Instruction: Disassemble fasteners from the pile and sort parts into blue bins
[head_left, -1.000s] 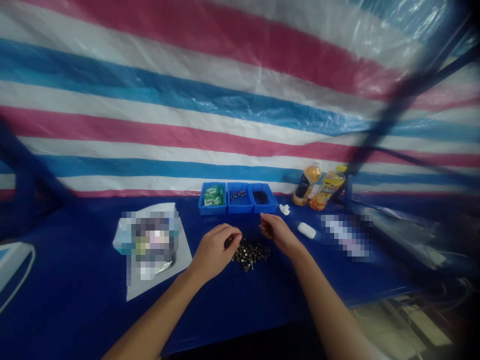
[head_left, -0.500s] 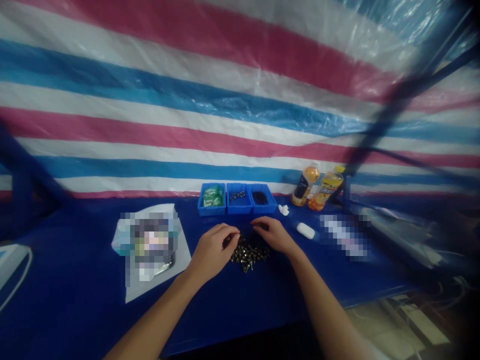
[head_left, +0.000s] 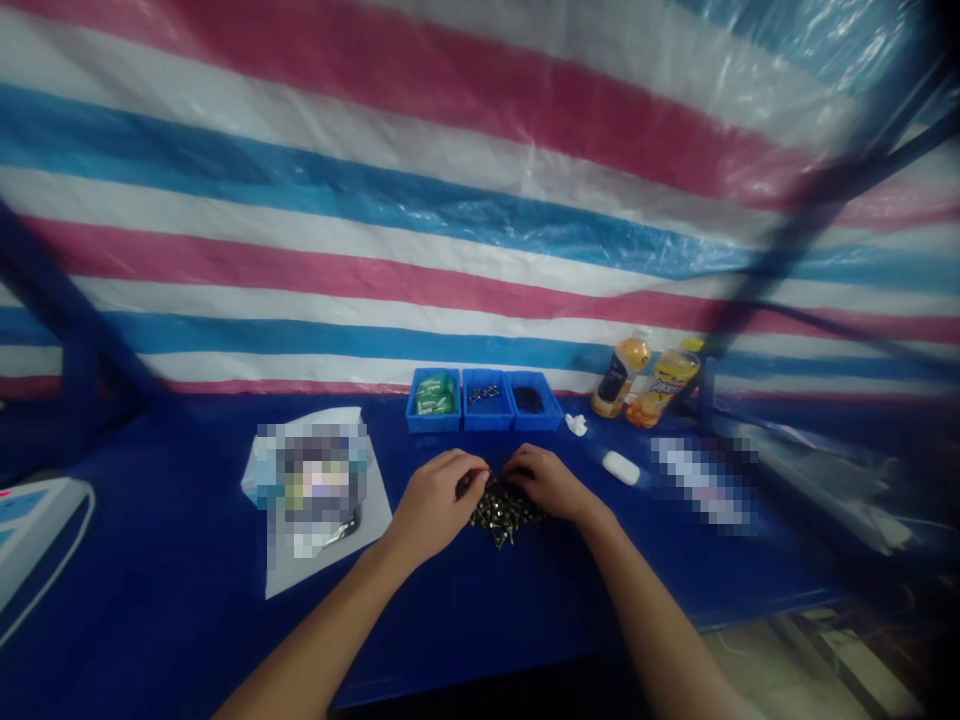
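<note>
A heap of small brassy and dark metal pieces point(head_left: 501, 515), screw-like but too small to name surely, lies on the blue table. At its left edge my left hand point(head_left: 441, 492) is closed, thumb and forefinger pinched together; what lies between them is too small to make out. My right hand point(head_left: 550, 480) reaches in from the other side, fingers curled down onto the far right of the heap. Its fingertips are partly hidden, and I cannot make out what they hold.
Behind the hands stand three blue bins: one with green packets point(head_left: 435, 394), one with a few small metal parts point(head_left: 486, 396), one with dark parts point(head_left: 531, 402). Rightward are crumpled tissue point(head_left: 576, 425), a white case point(head_left: 621, 468) and two bottles point(head_left: 661, 388). Paper point(head_left: 300, 575) lies left.
My right hand has come down and left onto the heap, its fingers curling in. My left hand keeps its pinch. The whole view has shifted slightly.
</note>
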